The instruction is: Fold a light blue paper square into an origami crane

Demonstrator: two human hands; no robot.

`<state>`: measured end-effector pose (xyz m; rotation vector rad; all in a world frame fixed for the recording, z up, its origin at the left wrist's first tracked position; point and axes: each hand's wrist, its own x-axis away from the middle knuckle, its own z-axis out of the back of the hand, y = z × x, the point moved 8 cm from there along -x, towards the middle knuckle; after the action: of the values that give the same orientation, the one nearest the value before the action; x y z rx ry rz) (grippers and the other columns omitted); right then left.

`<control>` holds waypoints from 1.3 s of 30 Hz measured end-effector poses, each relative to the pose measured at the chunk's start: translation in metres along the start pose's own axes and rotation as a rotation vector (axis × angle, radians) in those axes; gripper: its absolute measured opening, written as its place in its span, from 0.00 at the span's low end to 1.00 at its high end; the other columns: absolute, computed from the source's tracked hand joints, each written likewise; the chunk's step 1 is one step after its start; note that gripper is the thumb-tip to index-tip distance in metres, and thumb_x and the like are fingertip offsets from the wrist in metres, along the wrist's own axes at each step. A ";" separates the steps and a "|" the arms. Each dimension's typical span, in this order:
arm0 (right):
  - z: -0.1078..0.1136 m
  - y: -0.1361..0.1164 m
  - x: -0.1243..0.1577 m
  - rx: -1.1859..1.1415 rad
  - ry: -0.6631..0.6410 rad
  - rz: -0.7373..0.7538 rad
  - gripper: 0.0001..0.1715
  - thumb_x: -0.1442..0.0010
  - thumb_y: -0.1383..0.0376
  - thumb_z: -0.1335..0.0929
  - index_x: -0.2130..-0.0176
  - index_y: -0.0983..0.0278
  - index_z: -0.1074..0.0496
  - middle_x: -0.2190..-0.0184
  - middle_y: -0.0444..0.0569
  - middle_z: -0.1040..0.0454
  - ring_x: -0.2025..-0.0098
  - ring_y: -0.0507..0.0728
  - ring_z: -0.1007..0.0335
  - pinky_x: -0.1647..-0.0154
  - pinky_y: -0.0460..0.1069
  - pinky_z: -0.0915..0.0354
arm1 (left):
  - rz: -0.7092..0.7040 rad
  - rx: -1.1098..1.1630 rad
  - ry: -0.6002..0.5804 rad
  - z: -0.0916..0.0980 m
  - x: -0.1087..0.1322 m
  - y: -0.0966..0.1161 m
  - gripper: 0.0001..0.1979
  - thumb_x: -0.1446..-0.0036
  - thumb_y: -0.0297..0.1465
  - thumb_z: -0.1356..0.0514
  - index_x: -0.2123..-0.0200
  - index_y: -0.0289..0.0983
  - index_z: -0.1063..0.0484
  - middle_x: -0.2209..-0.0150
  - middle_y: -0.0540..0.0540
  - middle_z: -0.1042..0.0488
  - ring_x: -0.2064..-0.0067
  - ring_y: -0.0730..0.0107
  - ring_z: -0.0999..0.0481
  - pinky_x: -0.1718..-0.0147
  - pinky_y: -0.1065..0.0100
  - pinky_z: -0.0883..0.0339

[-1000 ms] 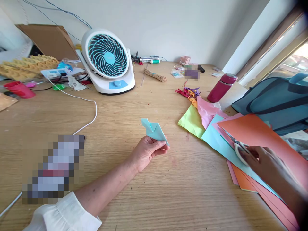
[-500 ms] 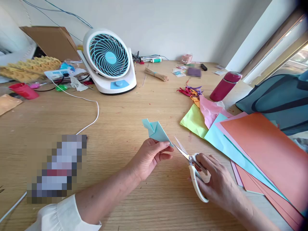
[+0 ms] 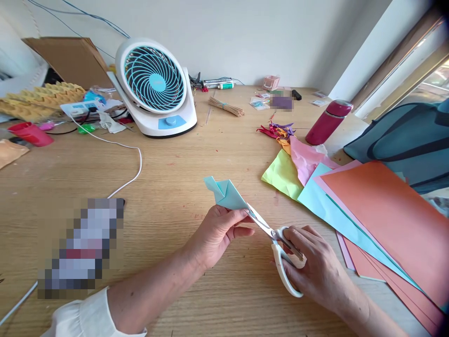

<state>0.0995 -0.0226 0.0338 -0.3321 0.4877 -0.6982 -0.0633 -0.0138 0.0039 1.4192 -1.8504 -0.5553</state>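
Observation:
My left hand (image 3: 217,231) pinches a folded light-blue paper shape (image 3: 226,194) just above the wooden table (image 3: 175,154), holding it by its near right corner. My right hand (image 3: 315,269) grips white-handled scissors (image 3: 277,243), fingers through the loops. The blades point up and left, and their tips meet the corner of the blue paper beside my left fingertips.
A stack of orange, pink and blue paper sheets (image 3: 382,210) lies at right, with yellow-green and pink sheets (image 3: 291,171) behind. A white and teal desk fan (image 3: 156,89), its white cable (image 3: 129,159), a maroon bottle (image 3: 328,121), a teal bag (image 3: 407,140) and paper scraps (image 3: 278,131) stand farther back.
My right hand lifted the scissors off the paper stack and carried them left to the blue shape. The blades, open half a second ago, now reach the paper's corner.

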 end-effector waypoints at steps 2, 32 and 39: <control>0.000 0.000 0.001 0.014 -0.002 0.004 0.09 0.40 0.70 0.33 0.67 0.61 0.40 0.73 0.41 0.35 0.72 0.52 0.41 0.66 0.49 0.43 | 0.006 -0.002 0.010 0.001 0.000 -0.001 0.09 0.53 0.31 0.28 0.71 0.32 0.22 0.70 0.47 0.21 0.65 0.70 0.21 0.70 0.75 0.24; 0.003 0.006 0.006 0.149 0.092 0.078 0.09 0.38 0.70 0.35 0.69 0.60 0.40 0.78 0.40 0.36 0.76 0.51 0.44 0.69 0.49 0.45 | 0.013 0.022 0.069 0.003 0.002 -0.006 0.10 0.55 0.31 0.26 0.70 0.32 0.21 0.70 0.47 0.22 0.65 0.70 0.22 0.72 0.76 0.28; 0.046 0.092 0.023 0.501 0.108 -0.333 0.12 0.36 0.54 0.35 0.65 0.59 0.34 0.72 0.46 0.27 0.73 0.57 0.33 0.70 0.51 0.43 | -0.022 -0.099 0.037 0.011 -0.005 -0.002 0.10 0.52 0.33 0.28 0.69 0.34 0.22 0.70 0.48 0.23 0.65 0.72 0.23 0.70 0.74 0.28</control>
<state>0.1880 0.0335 0.0238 0.1010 0.3463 -1.1366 -0.0701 -0.0101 -0.0059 1.3761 -1.7559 -0.6191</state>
